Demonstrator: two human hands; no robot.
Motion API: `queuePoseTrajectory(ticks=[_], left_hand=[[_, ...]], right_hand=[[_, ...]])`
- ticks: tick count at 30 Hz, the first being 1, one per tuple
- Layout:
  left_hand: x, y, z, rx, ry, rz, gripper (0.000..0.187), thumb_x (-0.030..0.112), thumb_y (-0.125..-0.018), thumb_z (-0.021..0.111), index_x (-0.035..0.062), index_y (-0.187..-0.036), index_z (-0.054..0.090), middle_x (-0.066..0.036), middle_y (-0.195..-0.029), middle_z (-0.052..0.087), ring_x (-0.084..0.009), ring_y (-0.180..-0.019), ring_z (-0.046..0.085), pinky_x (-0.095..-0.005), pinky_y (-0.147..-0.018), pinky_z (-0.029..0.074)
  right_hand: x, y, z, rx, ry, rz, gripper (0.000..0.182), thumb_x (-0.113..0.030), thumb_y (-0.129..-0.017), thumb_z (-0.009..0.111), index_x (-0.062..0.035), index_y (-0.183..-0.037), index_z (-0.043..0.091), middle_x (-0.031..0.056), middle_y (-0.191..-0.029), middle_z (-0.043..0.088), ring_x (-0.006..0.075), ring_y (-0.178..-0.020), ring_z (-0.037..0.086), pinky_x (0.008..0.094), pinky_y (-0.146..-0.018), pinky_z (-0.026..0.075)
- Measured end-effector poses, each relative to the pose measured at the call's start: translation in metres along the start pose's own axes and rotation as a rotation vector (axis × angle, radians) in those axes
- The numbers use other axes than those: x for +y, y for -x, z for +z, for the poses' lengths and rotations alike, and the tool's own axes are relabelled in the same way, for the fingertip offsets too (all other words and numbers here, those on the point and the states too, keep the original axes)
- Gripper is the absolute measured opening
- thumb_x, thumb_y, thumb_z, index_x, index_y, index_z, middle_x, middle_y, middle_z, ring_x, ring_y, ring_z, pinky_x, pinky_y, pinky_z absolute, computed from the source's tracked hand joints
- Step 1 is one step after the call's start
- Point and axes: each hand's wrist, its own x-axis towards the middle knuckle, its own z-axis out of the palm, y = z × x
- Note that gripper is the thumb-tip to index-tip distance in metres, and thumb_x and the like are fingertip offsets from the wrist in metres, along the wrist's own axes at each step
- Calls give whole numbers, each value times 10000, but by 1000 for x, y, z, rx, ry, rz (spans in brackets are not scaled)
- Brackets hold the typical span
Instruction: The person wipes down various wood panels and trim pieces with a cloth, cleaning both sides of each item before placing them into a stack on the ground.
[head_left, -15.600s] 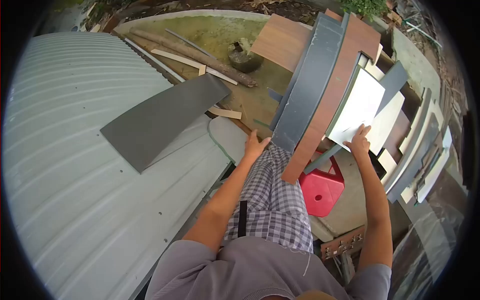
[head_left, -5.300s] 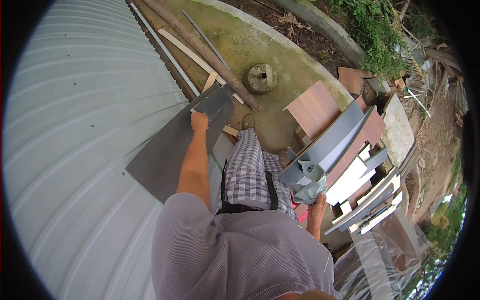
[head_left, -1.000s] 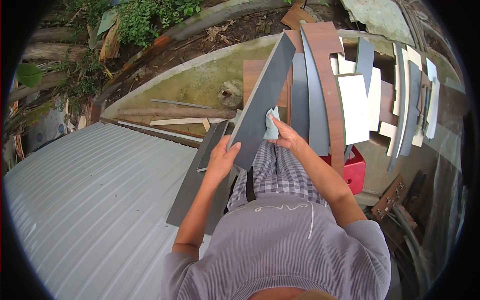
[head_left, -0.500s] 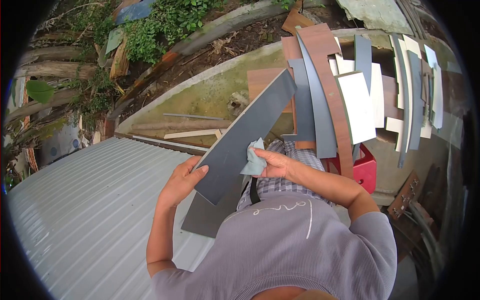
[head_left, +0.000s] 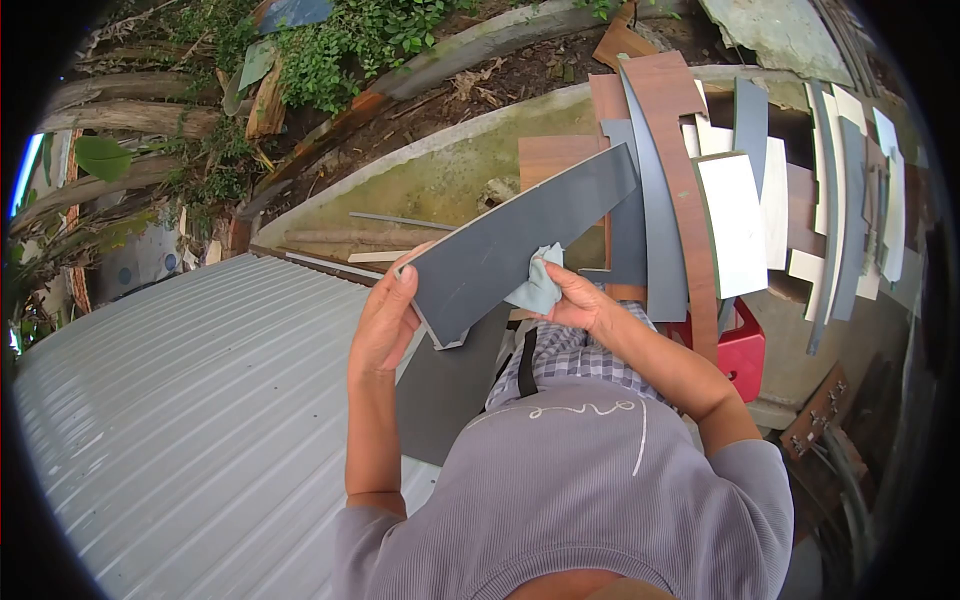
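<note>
A long dark grey board [head_left: 500, 250] with a pale edge slants up to the right in front of me. My left hand [head_left: 388, 308] grips its near left end, thumb on the dark face and fingers underneath. In my right hand [head_left: 575, 300] a crumpled light blue cloth [head_left: 540, 282] is pinched, lying against the board's lower edge. Below the held board, a second dark grey panel [head_left: 445, 390] rests partly on the corrugated metal sheet [head_left: 220, 400] beside my lap.
Brown, grey and white board offcuts [head_left: 730, 220] lie piled at the right. Near my knees stands a red plastic stool [head_left: 742, 350]. A curved concrete edge [head_left: 400, 160] separates the mossy floor from soil and green plants [head_left: 345, 60].
The board has shifted right and tilted, its near end raised so the end edge shows. Both hands moved right with it; the cloth stays in my right hand near the lower edge.
</note>
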Motion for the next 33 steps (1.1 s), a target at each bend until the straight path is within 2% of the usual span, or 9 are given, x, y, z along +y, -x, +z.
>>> queuePoseTrajectory(ticks=[4, 12, 15, 17, 19, 23, 29, 31, 33], left_hand=[[-28, 0, 45, 380, 92, 216, 385, 197, -865, 547, 3, -1175, 426, -100, -1116, 513, -173, -1016, 499, -311, -881, 398], [-34, 2, 49, 405, 73, 228, 396, 153, -854, 512, -19, -1195, 410, -109, -1124, 494, -192, -1033, 476, -322, -884, 382], [-34, 3, 51, 401, 54, 239, 381, 140, -852, 503, -19, -1187, 416, -108, -1115, 496, -185, -1021, 482, -315, -872, 388], [-35, 3, 57, 379, 50, 245, 375, 133, -851, 497, -18, -1185, 417, -106, -1112, 498, -181, -1014, 486, -311, -868, 390], [-35, 4, 67, 397, 13, 288, 373, 123, -851, 490, -20, -1187, 414, -104, -1107, 501, -178, -1006, 491, -302, -864, 392], [-35, 7, 75, 398, -25, 297, 326, 81, -853, 499, -34, -1149, 422, -94, -1065, 521, -123, -939, 501, -264, -838, 392], [-40, 10, 76, 419, -216, 309, 391, 164, -837, 573, -35, -1142, 431, -97, -1063, 525, -141, -944, 491, -267, -852, 383], [-39, 13, 79, 411, -241, 323, 400, 181, -832, 586, -31, -1138, 439, -95, -1055, 530, -142, -939, 491, -269, -848, 383], [-37, 16, 79, 382, -336, 248, 474, 165, -823, 569, -34, -1217, 396, -128, -1165, 479, -198, -1055, 457, -328, -931, 334]], right_hand=[[-12, 1, 5, 34, 89, -48, 402, -264, -777, 667, -128, -1115, 496, 44, -1042, 565, 188, -969, 540, 363, -797, 449], [-41, 86, 54, 631, 1012, -548, 422, -262, -805, 600, -75, -1157, 463, 86, -1103, 519, 177, -1000, 519, 324, -845, 425], [-27, 87, 85, 473, 1326, -758, 457, -204, -779, 610, -82, -1193, 459, 115, -1121, 513, 215, -1061, 484, 334, -894, 385], [-15, 86, 121, 197, 1726, -905, 525, -148, -738, 630, -98, -1228, 448, 137, -1174, 486, 275, -1136, 421, 364, -936, 348], [-1, 67, 125, -82, 1789, -958, 642, -95, -669, 657, -124, -1266, 422, 143, -1239, 438, 305, -1203, 341, 378, -994, 286], [-3, 42, 99, -50, 1887, -1159, 634, -123, -680, 647, -118, -1271, 416, 144, -1272, 418, 339, -1221, 321, 406, -1013, 266], [-96, 9, -15, 687, 1555, -1263, 449, -231, -842, 480, -92, -1264, 415, 184, -1220, 457, 340, -1153, 394, 374, -975, 301], [-133, 4, -64, 910, 1395, -1192, 424, -259, -852, 467, -72, -1232, 446, 193, -1147, 520, 335, -1072, 478, 361, -912, 357], [-159, 4, -117, 1012, 1162, -916, 405, -265, -840, 486, -48, -1182, 486, 189, -1046, 576, 329, -982, 541, 368, -846, 398]])
